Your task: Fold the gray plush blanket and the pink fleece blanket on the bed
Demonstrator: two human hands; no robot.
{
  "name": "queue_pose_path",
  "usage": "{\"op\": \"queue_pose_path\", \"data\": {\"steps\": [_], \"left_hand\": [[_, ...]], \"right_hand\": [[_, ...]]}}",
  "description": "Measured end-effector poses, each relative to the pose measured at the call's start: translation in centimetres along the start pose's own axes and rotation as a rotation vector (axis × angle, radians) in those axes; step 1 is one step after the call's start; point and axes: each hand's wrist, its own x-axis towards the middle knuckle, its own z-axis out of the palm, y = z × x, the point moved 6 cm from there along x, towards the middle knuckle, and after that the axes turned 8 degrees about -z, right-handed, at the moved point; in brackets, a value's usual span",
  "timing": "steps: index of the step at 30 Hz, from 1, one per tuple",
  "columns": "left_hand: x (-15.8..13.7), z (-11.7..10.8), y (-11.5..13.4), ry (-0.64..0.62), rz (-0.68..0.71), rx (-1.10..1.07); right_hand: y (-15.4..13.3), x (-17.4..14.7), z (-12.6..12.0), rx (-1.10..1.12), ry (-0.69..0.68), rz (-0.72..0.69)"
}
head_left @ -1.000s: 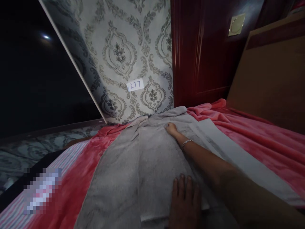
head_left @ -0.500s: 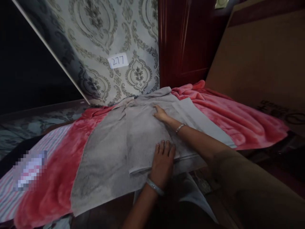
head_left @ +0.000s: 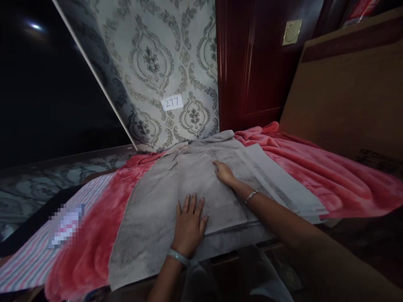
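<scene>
A grey cloth point(head_left: 147, 218) with a soft nap is spread before me, with a folded panel point(head_left: 217, 205) of the same cloth lying on its middle. My left hand point(head_left: 189, 226), with a bracelet at the wrist, rests palm down on the panel's lower left part, fingers spread. Farther up the panel lies my right hand point(head_left: 224, 173), thumb and forefinger stretched out; its other fingers are partly hidden. Neither hand grips anything visible. A paler grey strip point(head_left: 280, 176) runs along the cloth's right side.
Under the grey cloth, a pink-red plush blanket point(head_left: 315, 167) shows on both sides. Striped fabric point(head_left: 34, 260) lies at the left. A dark screen point(head_left: 56, 92), a patterned wall with a paper label point(head_left: 172, 102), a red door point(head_left: 248, 63) and a large cardboard box point(head_left: 346, 92) stand around.
My left hand has slid left across the folded panel, from its lower right part. The right hand stays at about the same place on the cloth. The view has tilted up and left.
</scene>
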Motion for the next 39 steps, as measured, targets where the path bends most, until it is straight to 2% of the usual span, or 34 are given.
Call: {"op": "queue_pose_path", "data": {"steps": [4,7,9,12,17,19,21,23,26,29,31,34,39], "left_hand": [[-0.2,0.3,0.2,-0.024,-0.001,0.010],[-0.1,0.0,0.3,-0.014,-0.012,0.008],[-0.2,0.0,0.3,-0.011,-0.021,-0.002],[-0.6,0.2,0.0,-0.032,-0.032,-0.041],[0.3,-0.8,-1.5,-0.131,0.023,-0.205],[2.5,-2.2,-2.1,-0.128,0.045,-0.304],[6.0,-3.9,-2.4,-0.044,0.055,-0.368],[10.5,-4.6,-2.5,0.007,0.032,-0.290],[17.3,-3.7,-2.7,-0.044,-0.078,-0.156],[22.1,-1.9,-3.5,-0.077,-0.160,-0.112],[23.9,-0.3,-4.4,-0.113,-0.208,-0.091],[24.9,1.9,-5.6,-0.149,-0.244,-0.055],[24.9,3.3,-6.2,-0.159,-0.220,0.029]], "right_hand": [[-2.3,0.3,-0.8,-0.079,0.036,-0.031],[-5.4,0.8,-0.2,-0.153,0.018,-0.279],[-6.5,0.9,1.2,-0.179,-0.086,-0.387],[-5.7,1.1,3.3,-0.177,-0.238,-0.319],[-4.7,1.1,4.2,-0.172,-0.209,-0.296],[-4.7,1.0,4.2,-0.161,-0.187,-0.306],[-4.7,0.9,4.2,-0.144,-0.164,-0.316],[-4.8,0.8,4.1,-0.127,-0.138,-0.323],[-4.9,0.7,3.9,-0.112,-0.121,-0.332],[-4.9,0.5,3.6,-0.093,-0.108,-0.328],[-4.9,0.4,3.4,-0.077,-0.101,-0.323],[-4.7,0.4,3.4,-0.059,-0.113,-0.311],[-4.3,0.8,4.0,-0.030,-0.126,-0.297]]}}
